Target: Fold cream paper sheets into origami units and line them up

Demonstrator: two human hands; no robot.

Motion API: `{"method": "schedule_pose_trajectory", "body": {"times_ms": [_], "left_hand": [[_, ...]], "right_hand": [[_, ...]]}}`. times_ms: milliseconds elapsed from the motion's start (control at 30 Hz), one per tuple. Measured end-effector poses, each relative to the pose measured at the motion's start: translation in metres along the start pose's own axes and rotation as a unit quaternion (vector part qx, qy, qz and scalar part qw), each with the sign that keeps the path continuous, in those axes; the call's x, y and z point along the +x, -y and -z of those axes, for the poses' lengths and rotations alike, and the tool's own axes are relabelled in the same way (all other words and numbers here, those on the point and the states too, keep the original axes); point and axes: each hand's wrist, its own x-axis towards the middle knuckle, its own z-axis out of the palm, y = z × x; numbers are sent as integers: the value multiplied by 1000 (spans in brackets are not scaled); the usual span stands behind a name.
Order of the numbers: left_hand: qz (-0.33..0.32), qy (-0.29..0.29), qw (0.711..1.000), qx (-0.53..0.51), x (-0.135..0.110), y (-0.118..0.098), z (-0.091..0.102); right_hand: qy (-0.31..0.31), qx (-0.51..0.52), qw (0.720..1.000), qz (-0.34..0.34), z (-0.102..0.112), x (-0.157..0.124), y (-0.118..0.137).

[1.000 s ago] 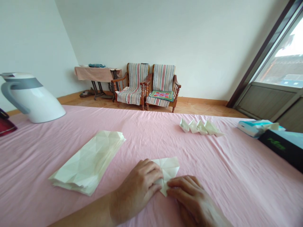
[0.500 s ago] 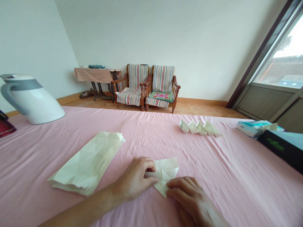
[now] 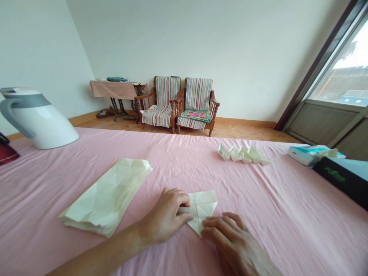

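A pale cream folded paper [image 3: 202, 209] with crossing creases lies on the pink cloth in front of me. My left hand [image 3: 169, 214] pinches its left side between thumb and curled fingers. At its lower right edge, my right hand [image 3: 227, 234] grips the paper with bent fingertips; the thumb is mostly hidden. To the left rests a thick stack of creased paper sheets [image 3: 106, 195]. Several small folded paper pieces [image 3: 244, 154], pointed like little boats, stand in a row farther back on the right.
The pink cloth [image 3: 178, 153] is wrinkled. A white and grey jug [image 3: 53, 122] stands at the back left, beside a partly visible red object [image 3: 7, 153]. On the right are a tissue pack [image 3: 304, 155] and a black box [image 3: 336, 176]. Two wooden chairs [image 3: 198, 96] stand beyond.
Both hands stay on the folded paper, almost in place. One finger of my right hand has lifted and spread slightly away from the others. The view has tilted very slightly.
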Motion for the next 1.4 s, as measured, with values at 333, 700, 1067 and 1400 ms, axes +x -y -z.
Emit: {"method": "schedule_pose_trajectory", "body": {"times_ms": [333,700,1067,1400], "left_hand": [[-4,2,1000,-2,-1,0,0],[-3,0,1000,-6,0,1,0],[5,-2,1000,-25,0,0,0],[-12,-12,1000,-19,-2,3,-1]], "right_hand": [[-32,-63,997,37,-1,-3,0],[-14,-122,987,107,6,1,0],[-110,-120,986,47,-19,-5,3],[-118,-103,987,42,-23,-9,0]]}}
